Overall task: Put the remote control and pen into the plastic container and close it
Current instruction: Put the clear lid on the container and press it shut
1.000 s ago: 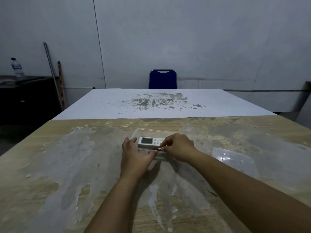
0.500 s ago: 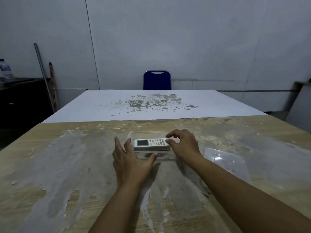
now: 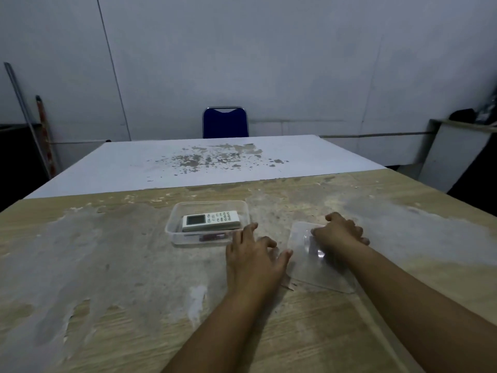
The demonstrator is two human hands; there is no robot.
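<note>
A clear plastic container (image 3: pixel 174 232) stands open on the worn wooden table. Inside it lies a white remote control (image 3: pixel 211 220) with its screen to the left. In front of the remote, along the container's near wall, lies a dark pen (image 3: pixel 212 237). The clear lid (image 3: pixel 317 273) rests flat on the table to the right of the container. My right hand (image 3: pixel 340 232) lies on the lid's far part, fingers curled over its far edge. Between container and lid, my left hand (image 3: pixel 254 254) hovers with fingers spread, its thumb near the lid's left edge, holding nothing.
A white table (image 3: pixel 188 162) with a stained patch adjoins the wooden table (image 3: pixel 107 278) at the far side, with a blue chair (image 3: pixel 224 123) behind it. Poles (image 3: pixel 29 119) lean on the wall at the left. A white cabinet (image 3: pixel 457 149) stands at the right.
Both hands have left the container and moved right. The right hand has gone to the lid and the left hand has come beside it. The pen now lies in the container.
</note>
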